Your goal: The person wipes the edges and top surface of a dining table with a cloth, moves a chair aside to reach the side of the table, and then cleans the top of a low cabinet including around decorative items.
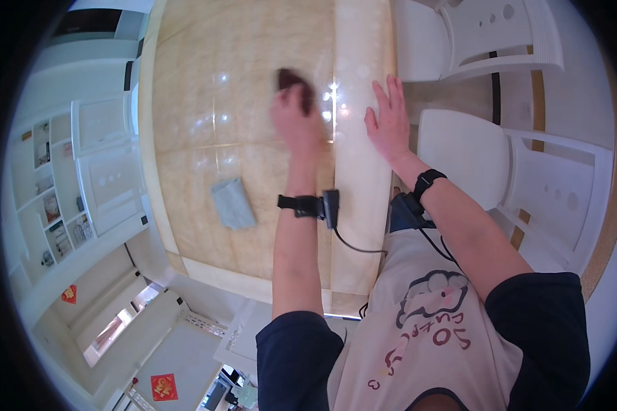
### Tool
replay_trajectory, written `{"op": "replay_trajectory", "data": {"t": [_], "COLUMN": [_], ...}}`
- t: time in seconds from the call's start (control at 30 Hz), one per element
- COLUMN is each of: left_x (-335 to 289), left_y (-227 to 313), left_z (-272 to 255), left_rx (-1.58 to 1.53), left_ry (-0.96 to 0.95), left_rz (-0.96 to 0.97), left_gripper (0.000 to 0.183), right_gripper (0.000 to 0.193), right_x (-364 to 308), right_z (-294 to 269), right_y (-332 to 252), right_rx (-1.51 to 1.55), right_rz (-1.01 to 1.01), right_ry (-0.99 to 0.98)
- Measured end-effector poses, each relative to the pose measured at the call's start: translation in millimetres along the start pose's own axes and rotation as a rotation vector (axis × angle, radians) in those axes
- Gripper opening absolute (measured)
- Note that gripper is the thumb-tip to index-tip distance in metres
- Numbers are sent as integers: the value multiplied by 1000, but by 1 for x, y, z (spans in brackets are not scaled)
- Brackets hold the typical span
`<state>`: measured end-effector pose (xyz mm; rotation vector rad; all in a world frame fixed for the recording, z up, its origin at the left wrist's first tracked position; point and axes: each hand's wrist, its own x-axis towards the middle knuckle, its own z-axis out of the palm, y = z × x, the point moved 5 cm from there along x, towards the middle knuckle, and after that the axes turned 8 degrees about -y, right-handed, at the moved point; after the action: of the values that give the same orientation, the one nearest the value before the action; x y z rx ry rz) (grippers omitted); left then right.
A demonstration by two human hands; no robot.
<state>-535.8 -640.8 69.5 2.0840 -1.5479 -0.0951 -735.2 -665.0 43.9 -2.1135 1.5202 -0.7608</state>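
Over the beige marble-look table [185, 75], my left hand [296, 123] is closed on a dark brown cloth [291, 79], both smeared by motion. The cloth lies against the glossy tabletop, partly covered by my fingers. My right hand [391, 127] rests at the table's right edge with its fingers spread and nothing in it. A folded grey-blue cloth [233, 203] lies on the table, left of my left forearm and apart from both hands.
White chairs [463, 157] stand close along the right side of the table. Another white chair [106, 171] is beyond its left edge, near white shelves [48, 198]. Black straps with small devices [330, 209] sit on my wrists, cables trailing toward my body.
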Motion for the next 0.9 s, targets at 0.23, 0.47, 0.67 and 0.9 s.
{"op": "replay_trajectory", "data": {"t": [0.23, 0.47, 0.67, 0.9], "left_x": [34, 19, 6, 39], "left_y": [-8, -24, 19, -11], "left_z": [-10, -2, 15, -7], "left_rx": [-4, 184, 21, 98], "left_ry": [-99, -51, -187, -41], "left_rz": [-99, 61, 181, 40], "left_gripper": [45, 77, 61, 57], "right_gripper": [50, 49, 50, 50], "right_x": [0, 0, -1, -1], "right_z": [-2, -2, -3, -4], "right_y": [3, 4, -2, 3], "right_rx": [-16, 1, 25, 33], "right_rz": [-4, -5, 5, 10], "right_ry": [-8, 2, 3, -16]}}
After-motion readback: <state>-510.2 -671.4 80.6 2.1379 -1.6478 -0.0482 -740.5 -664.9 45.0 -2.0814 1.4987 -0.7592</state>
